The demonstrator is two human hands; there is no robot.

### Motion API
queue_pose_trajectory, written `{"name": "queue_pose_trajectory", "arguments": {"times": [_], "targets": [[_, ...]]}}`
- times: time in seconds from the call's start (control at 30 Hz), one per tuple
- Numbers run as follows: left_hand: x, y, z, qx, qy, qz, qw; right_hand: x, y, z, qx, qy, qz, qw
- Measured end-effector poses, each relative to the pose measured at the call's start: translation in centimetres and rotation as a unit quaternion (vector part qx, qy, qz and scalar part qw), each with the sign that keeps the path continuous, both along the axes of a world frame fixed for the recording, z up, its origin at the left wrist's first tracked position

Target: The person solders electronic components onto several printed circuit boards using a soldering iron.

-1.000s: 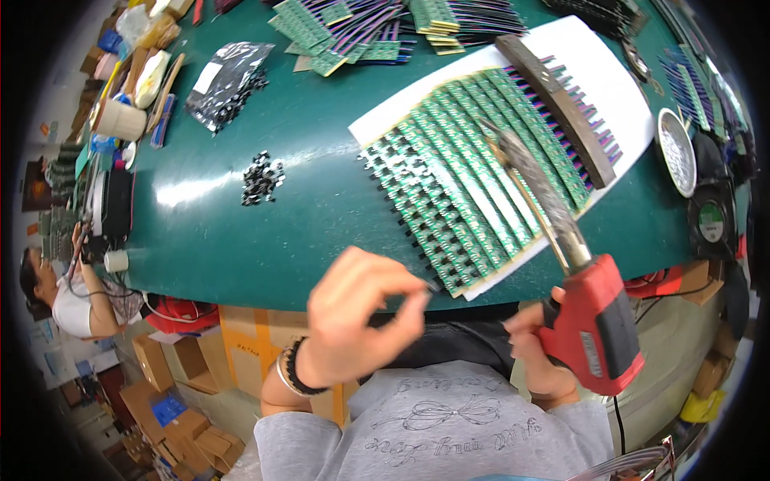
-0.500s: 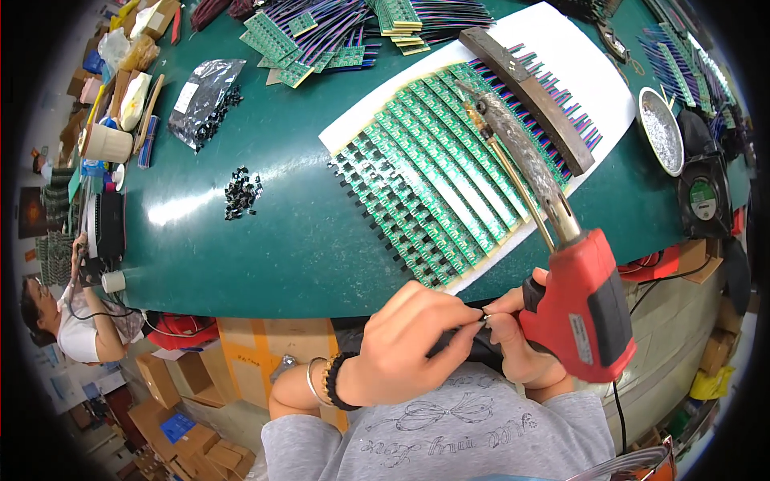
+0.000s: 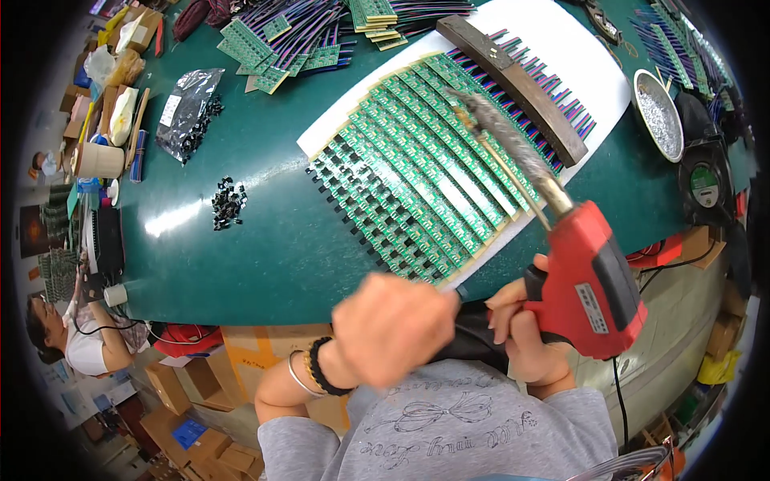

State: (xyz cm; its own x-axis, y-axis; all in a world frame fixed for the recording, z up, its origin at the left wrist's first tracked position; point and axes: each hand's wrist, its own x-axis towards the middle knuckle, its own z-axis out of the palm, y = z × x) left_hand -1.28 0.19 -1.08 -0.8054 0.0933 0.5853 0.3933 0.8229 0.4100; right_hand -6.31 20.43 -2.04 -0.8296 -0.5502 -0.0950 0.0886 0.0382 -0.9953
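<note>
Your right hand (image 3: 525,333) is wrapped tight round the grip of the red soldering gun (image 3: 589,276), low and close to your body, just off the near edge of the green table (image 3: 265,256). Your left hand (image 3: 393,325) is balled into a blurred fist beside it, near the gun's rear; whether it pinches anything, I cannot tell. From the gun, the long crusted tip (image 3: 501,144) runs up and to the left, out over the rows of small green circuit boards (image 3: 417,168) laid on the white sheet (image 3: 561,48). So the long axis slants from lower right to upper left, nose away from you. You look poised between soldering passes. The next move calls for a steady wrist and the tip lowered square along one row, clear of the dark wooden bar (image 3: 513,84) pinning the striped wires.
</note>
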Motion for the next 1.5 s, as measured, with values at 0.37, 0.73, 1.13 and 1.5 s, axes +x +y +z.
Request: {"name": "queue_pose_trajectory", "arguments": {"times": [0.37, 0.73, 1.13, 1.5], "targets": [[-2.1, -1.5, -0.9, 0.092, -0.093, 0.139, 0.982, 0.7, 7.7, -2.9, -0.09, 0.132, 0.026, 0.987], [-2.3, -1.6, -0.9, 0.1, -0.102, 0.13, 0.981, 3.0, 11.5, -3.8, -0.086, -0.07, 0.022, 0.994], [-2.4, -1.7, -0.7, 0.108, -0.123, 0.126, 0.978, 3.5, 15.0, -4.6, 0.016, 0.021, 0.041, 0.999], [-2.6, -1.9, -0.4, 0.126, -0.14, 0.125, 0.974, 4.0, 11.9, -3.2, -0.034, -0.082, -0.049, 0.995]]}}
